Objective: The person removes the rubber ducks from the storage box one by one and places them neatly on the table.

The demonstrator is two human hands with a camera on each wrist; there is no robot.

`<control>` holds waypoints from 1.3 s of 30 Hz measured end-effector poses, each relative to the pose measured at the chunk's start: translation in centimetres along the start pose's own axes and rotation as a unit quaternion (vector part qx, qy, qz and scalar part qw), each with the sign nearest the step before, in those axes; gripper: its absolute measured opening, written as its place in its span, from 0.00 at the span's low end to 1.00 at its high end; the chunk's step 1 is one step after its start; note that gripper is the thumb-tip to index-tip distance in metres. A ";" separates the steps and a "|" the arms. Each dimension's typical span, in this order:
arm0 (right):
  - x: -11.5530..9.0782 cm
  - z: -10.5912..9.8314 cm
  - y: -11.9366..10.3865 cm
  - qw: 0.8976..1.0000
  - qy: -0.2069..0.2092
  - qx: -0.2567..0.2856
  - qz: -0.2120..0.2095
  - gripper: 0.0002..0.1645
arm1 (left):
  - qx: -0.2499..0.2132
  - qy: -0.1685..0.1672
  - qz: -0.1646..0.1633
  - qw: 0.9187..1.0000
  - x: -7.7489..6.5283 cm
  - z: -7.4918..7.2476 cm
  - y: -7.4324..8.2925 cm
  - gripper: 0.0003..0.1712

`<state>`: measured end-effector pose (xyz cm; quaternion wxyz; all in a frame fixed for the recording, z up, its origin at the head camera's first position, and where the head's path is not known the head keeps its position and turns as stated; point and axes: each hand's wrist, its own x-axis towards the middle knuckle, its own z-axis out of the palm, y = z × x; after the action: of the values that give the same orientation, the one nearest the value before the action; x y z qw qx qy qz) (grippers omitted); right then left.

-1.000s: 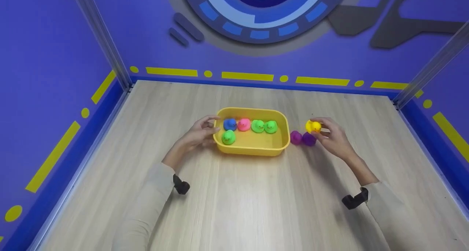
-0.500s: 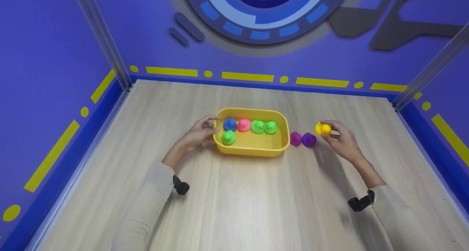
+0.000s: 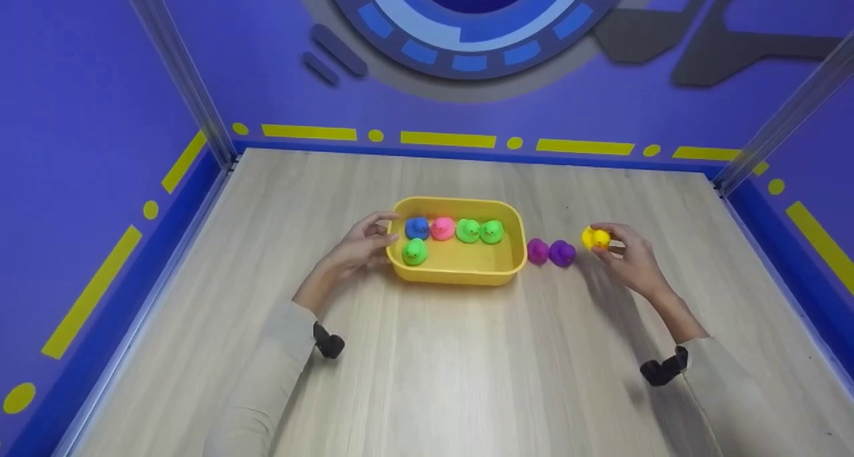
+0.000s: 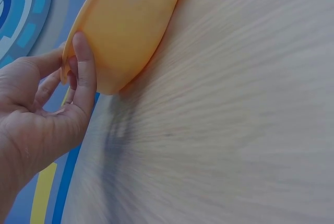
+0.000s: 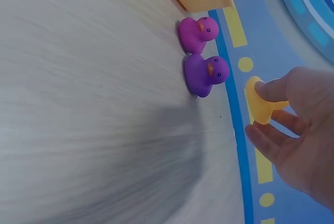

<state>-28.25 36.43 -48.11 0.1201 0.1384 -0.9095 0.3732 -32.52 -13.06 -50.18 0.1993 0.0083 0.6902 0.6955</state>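
Five ducks (image 3: pixel 443 229) sit inside the yellow tub (image 3: pixel 460 277); the left hand (image 3: pixel 359 245) pinches its left rim. Well apart, the right hand (image 3: pixel 635 259) grips a yellow duck (image 3: pixel 597 238), it seems above the table (image 3: pixel 454 370), to the right of the magenta duck (image 3: pixel 538 251) and purple duck (image 3: pixel 562 253).

Fairly bright light is falling from above, and a whitish sheen is spreading over the table (image 3: pixel 460 377), nearer the wearer than both grips. A soft shadow is trailing from the right hand (image 3: pixel 634 260) toward the wearer; another is darkening the wood beneath the left hand (image 3: pixel 360 247) at the yellow tray (image 3: pixel 460 278). Both wrist views are looking duller and hazier, with wood grain smearing into streaks away from each grip. On the right, the gripped yellow duck (image 5: pixel 261 110) is appearing washed-out.
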 end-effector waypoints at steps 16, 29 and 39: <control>-0.6 0.1 1.2 0.999 -0.028 0.012 0.031 0.25 | 0.008 -0.003 -0.013 1.000 -0.1 -0.1 0.2 0.30; -1.5 0.7 1.9 0.997 -0.053 -0.004 0.059 0.24 | 0.036 -0.004 -0.013 0.999 0.4 -0.3 0.5 0.30; -1.2 1.4 2.3 0.994 -0.078 0.006 0.081 0.24 | 0.078 0.004 -0.022 0.997 0.7 -0.6 1.4 0.33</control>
<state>-28.04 37.18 -50.94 0.0169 0.0936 -0.9221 0.3750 -33.74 -13.35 -49.05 0.2107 0.0060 0.7433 0.6349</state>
